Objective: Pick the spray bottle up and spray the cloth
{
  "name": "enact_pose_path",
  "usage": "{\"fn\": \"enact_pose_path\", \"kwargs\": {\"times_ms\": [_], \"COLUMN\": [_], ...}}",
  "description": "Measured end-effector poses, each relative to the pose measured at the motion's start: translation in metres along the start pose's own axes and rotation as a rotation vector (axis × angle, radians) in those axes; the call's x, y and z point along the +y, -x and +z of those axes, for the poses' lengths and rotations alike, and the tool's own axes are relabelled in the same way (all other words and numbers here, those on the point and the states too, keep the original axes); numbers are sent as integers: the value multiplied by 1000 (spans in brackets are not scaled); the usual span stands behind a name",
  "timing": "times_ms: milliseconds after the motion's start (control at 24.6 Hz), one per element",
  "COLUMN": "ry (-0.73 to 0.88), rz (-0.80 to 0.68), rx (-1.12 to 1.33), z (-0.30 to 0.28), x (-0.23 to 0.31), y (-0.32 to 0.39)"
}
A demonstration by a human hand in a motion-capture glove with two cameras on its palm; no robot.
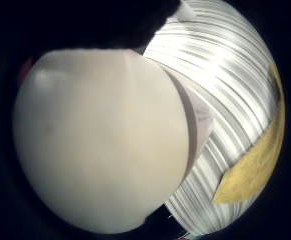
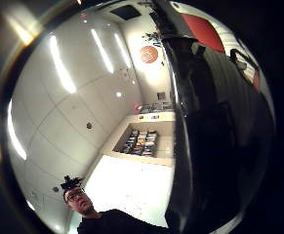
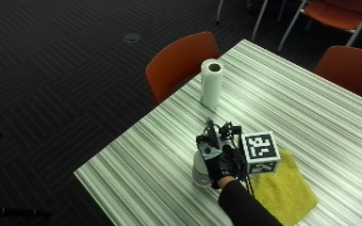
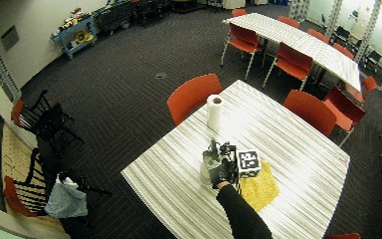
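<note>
Gloved and curled, my right hand (image 3: 222,165) wraps around the spray bottle (image 3: 201,170), which stands upright near the front edge of the striped tabletop (image 3: 168,136). In the little-finger palm view the bottle's pale body (image 1: 102,145) fills most of the picture, so it sits close against my palm. I cannot tell whether its base is touching the tabletop or just off it. Going rightward, the yellow cloth (image 3: 284,190) lies flat just beside my hand, untouched. Further back, a paper roll (image 3: 211,84) stands well apart by an orange chair (image 3: 181,61). By my reading, the grasp is made; lifting, aiming the nozzle toward the cloth and squeezing the trigger all remain.
</note>
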State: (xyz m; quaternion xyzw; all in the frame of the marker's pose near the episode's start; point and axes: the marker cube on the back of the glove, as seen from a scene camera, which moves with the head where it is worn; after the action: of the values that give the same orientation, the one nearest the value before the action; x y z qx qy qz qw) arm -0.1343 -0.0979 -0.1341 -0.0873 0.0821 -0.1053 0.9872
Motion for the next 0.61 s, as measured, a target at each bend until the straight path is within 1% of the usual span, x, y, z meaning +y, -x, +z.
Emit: {"fn": "enact_pose_path", "kwargs": {"times_ms": [244,610], "ry": [-10,24], "rz": [5,16], "rx": [31,77], "z": [0,7], "x": [6,14], "y": [-16,-28]}}
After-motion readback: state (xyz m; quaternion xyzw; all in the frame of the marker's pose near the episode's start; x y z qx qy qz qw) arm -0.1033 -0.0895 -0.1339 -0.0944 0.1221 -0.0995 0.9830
